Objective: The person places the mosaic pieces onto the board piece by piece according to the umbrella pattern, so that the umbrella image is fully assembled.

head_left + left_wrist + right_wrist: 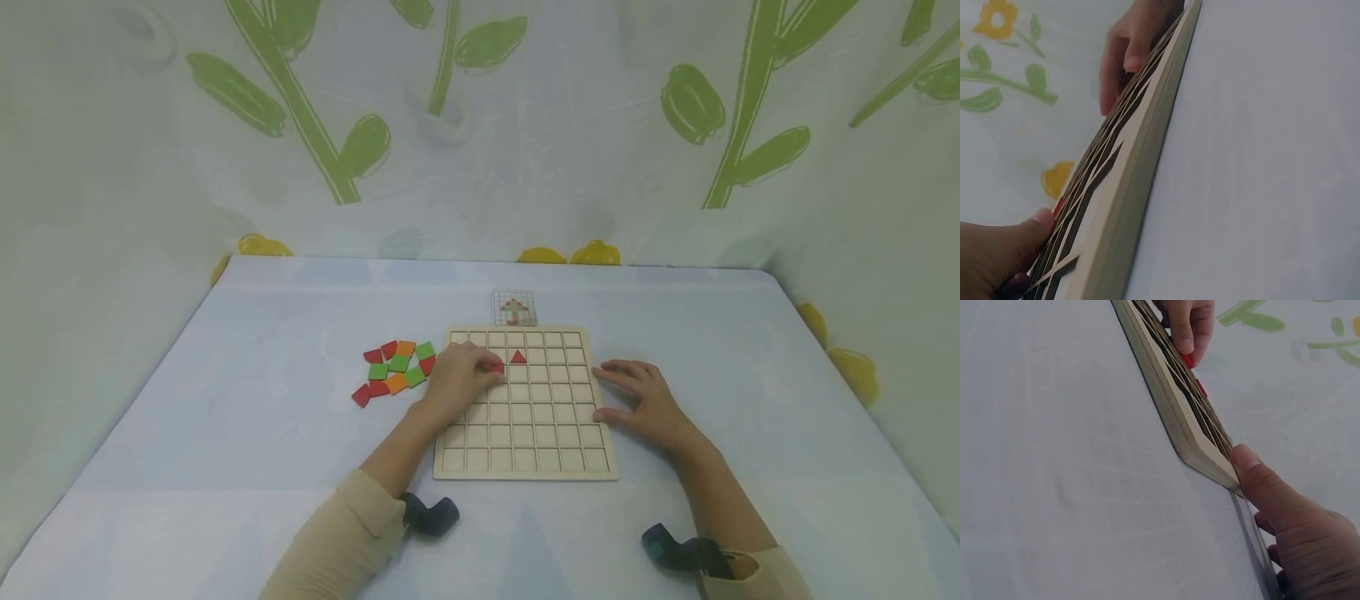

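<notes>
– Red tile pinched in the left hand over the board, partly finger-hidden, beside one triangle!
– And the right hand, loosely spread, touches its edge! Loose tiles: four green, two orange, five red.

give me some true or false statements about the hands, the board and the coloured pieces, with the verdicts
1. The left hand pinches a red piece. True.
2. The right hand holds a piece too. False: it holds nothing and is at the right edge of the board.
3. A red triangle lies on the board. True.
4. The loose pieces lie to the right of the board. False: they lie to its left.
5. The picture card lies just beyond the board's far edge. True.
6. All the loose pieces are red. False: some are green and some orange.
</notes>
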Available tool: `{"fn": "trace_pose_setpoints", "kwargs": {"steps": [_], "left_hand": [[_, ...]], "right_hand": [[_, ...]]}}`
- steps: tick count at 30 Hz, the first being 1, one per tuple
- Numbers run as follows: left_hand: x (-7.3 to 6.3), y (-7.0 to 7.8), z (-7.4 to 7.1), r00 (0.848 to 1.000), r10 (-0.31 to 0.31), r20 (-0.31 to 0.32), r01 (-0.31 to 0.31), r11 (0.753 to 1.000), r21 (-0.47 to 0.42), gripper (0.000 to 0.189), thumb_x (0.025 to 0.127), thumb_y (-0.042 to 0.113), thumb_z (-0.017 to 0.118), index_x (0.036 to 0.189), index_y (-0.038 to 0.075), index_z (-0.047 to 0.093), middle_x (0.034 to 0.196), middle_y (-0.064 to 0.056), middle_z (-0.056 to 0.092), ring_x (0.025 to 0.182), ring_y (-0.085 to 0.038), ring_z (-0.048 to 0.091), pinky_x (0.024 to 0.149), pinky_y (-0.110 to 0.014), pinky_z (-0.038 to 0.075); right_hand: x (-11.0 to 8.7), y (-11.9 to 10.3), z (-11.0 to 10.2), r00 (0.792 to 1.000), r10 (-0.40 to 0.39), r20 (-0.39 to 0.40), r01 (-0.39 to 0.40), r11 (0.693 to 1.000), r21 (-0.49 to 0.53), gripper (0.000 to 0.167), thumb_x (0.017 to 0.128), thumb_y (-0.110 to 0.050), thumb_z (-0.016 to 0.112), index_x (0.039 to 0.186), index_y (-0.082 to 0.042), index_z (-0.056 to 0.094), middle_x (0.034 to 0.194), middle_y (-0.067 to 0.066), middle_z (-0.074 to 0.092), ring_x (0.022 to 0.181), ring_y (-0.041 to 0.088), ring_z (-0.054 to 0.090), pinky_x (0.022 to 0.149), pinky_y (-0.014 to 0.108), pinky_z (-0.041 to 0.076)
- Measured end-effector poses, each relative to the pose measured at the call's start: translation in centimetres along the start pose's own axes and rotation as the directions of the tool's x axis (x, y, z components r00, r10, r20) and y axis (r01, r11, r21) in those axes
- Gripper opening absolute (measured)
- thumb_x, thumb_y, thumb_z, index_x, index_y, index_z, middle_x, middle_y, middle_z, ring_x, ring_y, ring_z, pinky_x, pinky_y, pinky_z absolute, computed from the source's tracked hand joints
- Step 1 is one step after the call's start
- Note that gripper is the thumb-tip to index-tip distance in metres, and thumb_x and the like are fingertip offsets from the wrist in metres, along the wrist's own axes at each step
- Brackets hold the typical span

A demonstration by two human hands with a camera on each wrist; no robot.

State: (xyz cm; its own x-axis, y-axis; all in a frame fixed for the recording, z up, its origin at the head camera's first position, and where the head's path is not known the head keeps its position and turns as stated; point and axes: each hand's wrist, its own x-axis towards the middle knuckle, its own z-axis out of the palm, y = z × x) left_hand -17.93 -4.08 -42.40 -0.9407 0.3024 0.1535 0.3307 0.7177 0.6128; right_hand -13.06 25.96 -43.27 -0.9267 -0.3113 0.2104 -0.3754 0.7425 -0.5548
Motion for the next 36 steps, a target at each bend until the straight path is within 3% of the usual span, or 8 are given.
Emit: {"fn": "trace_pose_setpoints", "kwargs": {"steps": [13,19,36], "left_hand": [[-0.12,0.64,0.09,1.0,0.014,-0.013,-0.013,0.999,0.053,0.029,0.078,0.033,0.076,0.103,0.018,0.073,0.086,0.005,0.066,0.081,-0.015,0.051,0.072,-0.031,0.037],[-0.34,0.57,0.03,0.999,0.016,-0.036,-0.015,0.999,0.034,0.03,0.078,0.035,0.076,0.102,0.018,0.074,0.091,0.005,0.068,0.086,-0.016,0.054,0.077,-0.033,0.039],[-0.8,0.29,-0.75,1.0,0.006,-0.008,-0.006,1.0,-0.004,0.031,0.08,0.033,0.075,0.106,0.016,0.073,0.099,0.001,0.068,0.092,-0.017,0.053,0.081,-0.034,0.041]], "right_hand": [[0.0,0.0,0.04,0.999,-0.025,-0.024,0.025,1.0,-0.003,0.06,0.071,-0.023,0.08,0.124,-0.005,0.06,0.129,0.019,0.05,0.122,0.041,0.035,0.097,0.06,0.027],[0.02,0.29,0.19,0.999,-0.041,-0.029,0.04,0.999,-0.016,0.061,0.07,-0.024,0.081,0.125,-0.005,0.06,0.128,0.019,0.051,0.121,0.04,0.036,0.097,0.06,0.027],[-0.02,0.33,0.14,0.999,-0.042,-0.031,0.042,0.999,-0.004,0.061,0.07,-0.024,0.081,0.125,-0.005,0.06,0.128,0.019,0.051,0.122,0.041,0.036,0.097,0.061,0.027]]}}
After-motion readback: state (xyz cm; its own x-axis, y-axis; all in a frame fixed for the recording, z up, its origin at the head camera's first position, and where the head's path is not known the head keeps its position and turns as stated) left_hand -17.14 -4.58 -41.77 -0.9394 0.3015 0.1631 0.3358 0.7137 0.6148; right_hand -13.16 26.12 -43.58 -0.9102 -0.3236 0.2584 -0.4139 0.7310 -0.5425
